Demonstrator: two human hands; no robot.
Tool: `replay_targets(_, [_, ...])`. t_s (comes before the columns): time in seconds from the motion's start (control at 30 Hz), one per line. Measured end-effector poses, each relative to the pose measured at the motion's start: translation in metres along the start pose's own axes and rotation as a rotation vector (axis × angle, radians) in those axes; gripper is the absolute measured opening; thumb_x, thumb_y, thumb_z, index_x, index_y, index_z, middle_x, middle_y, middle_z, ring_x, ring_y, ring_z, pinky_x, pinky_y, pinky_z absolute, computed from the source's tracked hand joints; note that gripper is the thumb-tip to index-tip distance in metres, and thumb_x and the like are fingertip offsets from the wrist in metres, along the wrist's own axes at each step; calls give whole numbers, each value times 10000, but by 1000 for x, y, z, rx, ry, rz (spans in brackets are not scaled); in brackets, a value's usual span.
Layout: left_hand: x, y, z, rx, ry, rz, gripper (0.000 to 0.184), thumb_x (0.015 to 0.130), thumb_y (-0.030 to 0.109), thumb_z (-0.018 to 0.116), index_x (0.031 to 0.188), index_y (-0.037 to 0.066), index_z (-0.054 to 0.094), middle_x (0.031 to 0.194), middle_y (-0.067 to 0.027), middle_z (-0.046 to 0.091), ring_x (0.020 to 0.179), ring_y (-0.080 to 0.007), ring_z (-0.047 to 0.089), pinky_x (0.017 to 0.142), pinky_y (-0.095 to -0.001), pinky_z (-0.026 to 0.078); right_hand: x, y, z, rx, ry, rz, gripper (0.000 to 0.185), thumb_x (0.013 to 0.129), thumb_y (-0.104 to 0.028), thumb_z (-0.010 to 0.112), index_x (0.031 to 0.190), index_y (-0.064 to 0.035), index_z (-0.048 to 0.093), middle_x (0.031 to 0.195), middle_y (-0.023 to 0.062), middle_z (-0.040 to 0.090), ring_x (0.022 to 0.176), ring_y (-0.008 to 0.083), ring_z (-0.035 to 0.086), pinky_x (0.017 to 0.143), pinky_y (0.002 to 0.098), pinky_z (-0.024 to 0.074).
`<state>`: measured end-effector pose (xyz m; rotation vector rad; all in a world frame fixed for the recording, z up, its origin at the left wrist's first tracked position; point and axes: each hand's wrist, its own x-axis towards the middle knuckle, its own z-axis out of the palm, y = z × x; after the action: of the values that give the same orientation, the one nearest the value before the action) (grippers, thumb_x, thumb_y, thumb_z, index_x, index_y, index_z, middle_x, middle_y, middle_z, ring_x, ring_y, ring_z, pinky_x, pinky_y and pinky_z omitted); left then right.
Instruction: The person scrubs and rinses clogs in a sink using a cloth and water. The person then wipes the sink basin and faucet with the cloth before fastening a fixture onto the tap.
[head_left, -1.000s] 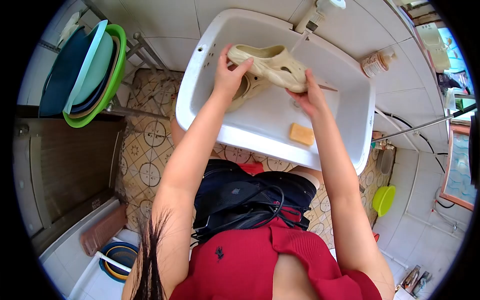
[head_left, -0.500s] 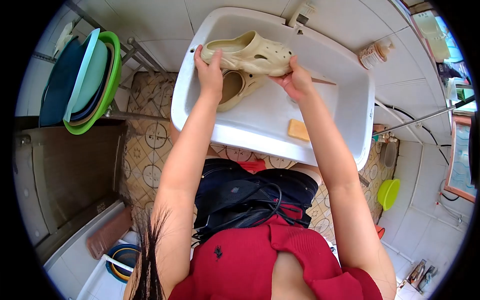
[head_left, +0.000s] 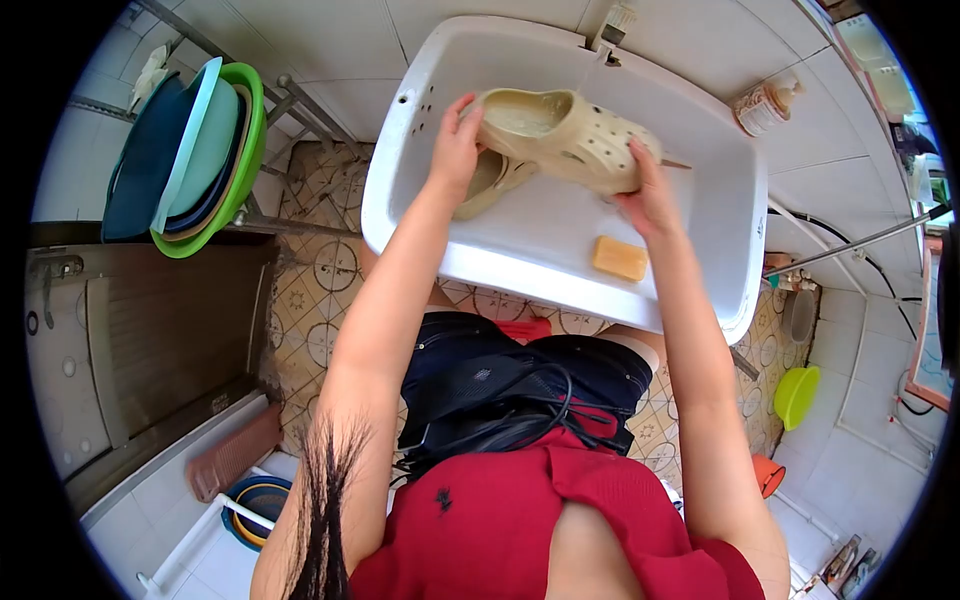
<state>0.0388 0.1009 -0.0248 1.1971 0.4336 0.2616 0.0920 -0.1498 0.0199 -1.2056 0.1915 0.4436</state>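
Note:
A cream-coloured clog (head_left: 590, 140) is held over the white sink (head_left: 520, 265), its opening facing up and water visible inside. My left hand (head_left: 459, 145) grips it by the heel end, and my right hand (head_left: 648, 190) has hold of the toe end. Beneath it, at the sink's left side, lies a second cream clog (head_left: 487, 185), partly covered by the first clog and my left hand. On the sink floor near my right wrist rests a yellow-orange bar of soap (head_left: 620, 259). A thin brown stick-like piece (head_left: 676, 164) shows past the held clog's toe.
A tap (head_left: 612, 32) stands at the sink's back edge. To its right is a pump bottle (head_left: 765, 108). Stacked basins, the outer one green (head_left: 250, 150), hang on a metal rack at left. A lime-green basin (head_left: 797, 397) sits low at right.
The held clog has shifted right and rolled, so its perforated top and opening now face upward. Both hands have moved right with it. The camera view has also shifted slightly.

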Motion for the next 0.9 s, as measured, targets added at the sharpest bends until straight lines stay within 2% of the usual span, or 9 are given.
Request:
replay_targets(0.07, [0, -3, 1, 171, 58, -65, 455, 931, 289, 510, 1309, 54, 412, 1196, -105, 525, 1068, -198, 528, 888, -323, 434, -7, -7, -18, -87, 63, -116, 558, 812, -332, 705, 1227, -33, 480, 1121, 94, 572, 1023, 207, 558, 829, 395, 479])
replay_targets(0.17, [8, -11, -10, 267, 141, -316, 459, 934, 302, 502, 1279, 5, 438, 1176, -114, 554, 1058, -200, 547, 912, -324, 429, -37, -27, -18, -338, 232, -298, 577, 777, -308, 745, 1200, -14, 485, 1064, 106, 583, 972, 189, 569, 796, 363, 492])
replay_targets(0.3, [9, -12, 4, 224, -24, -553, 447, 941, 282, 484, 1254, -37, 457, 1188, -135, 568, 1091, -222, 549, 926, -345, 438, -62, -29, -25, -682, 337, -540, 607, 772, -288, 757, 1197, 26, 457, 1075, 132, 565, 975, 199, 561, 844, 322, 466])
replay_targets(0.37, [20, -26, 15, 152, -95, -613, 439, 944, 266, 480, 1260, -38, 454, 1209, -143, 562, 1104, -236, 549, 920, -363, 451, -70, -26, -28, -693, 338, -646, 615, 775, -282, 756, 1205, 29, 445, 1090, 134, 558, 977, 202, 560, 859, 316, 456])
replay_targets(0.47, [56, -74, 21, 101, 5, -615, 450, 923, 279, 516, 1232, -45, 476, 1153, -141, 577, 1023, -241, 569, 861, -372, 441, -82, -26, -31, -668, 352, -729, 611, 782, -266, 753, 1213, 28, 435, 1103, 131, 550, 981, 199, 556, 869, 314, 449])
replay_targets(0.57, [39, -64, 40, 226, 153, -574, 430, 949, 256, 476, 1252, -48, 451, 1227, -158, 541, 1089, -271, 550, 902, -363, 459, -91, -24, -41, -665, 423, -732, 587, 793, -246, 746, 1212, 26, 437, 1104, 129, 550, 985, 197, 554, 870, 314, 449])
replay_targets(0.67, [0, -34, 58, 272, 89, -450, 429, 924, 255, 505, 1214, -61, 477, 1215, -178, 550, 1101, -293, 531, 890, -387, 424, -98, -20, -51, -631, 477, -711, 568, 804, -240, 738, 1207, 27, 442, 1102, 131, 552, 983, 198, 555, 869, 310, 449])
replay_targets(0.77, [-18, -36, 66, 557, -42, -287, 381, 945, 234, 472, 1236, -13, 478, 1207, -148, 545, 1097, -252, 518, 914, -363, 411, -102, -20, -61, -577, 545, -742, 528, 822, -236, 722, 1193, 25, 451, 1096, 124, 557, 969, 187, 559, 863, 297, 446])
replay_targets(0.9, [-33, -28, 77, 491, -202, -216, 347, 943, 246, 479, 1187, 1, 504, 1127, -117, 569, 1021, -208, 512, 881, -331, 401, -111, -30, -77, -552, 608, -820, 507, 853, -211, 687, 1214, 26, 423, 1128, 121, 547, 989, 176, 556, 861, 294, 460])
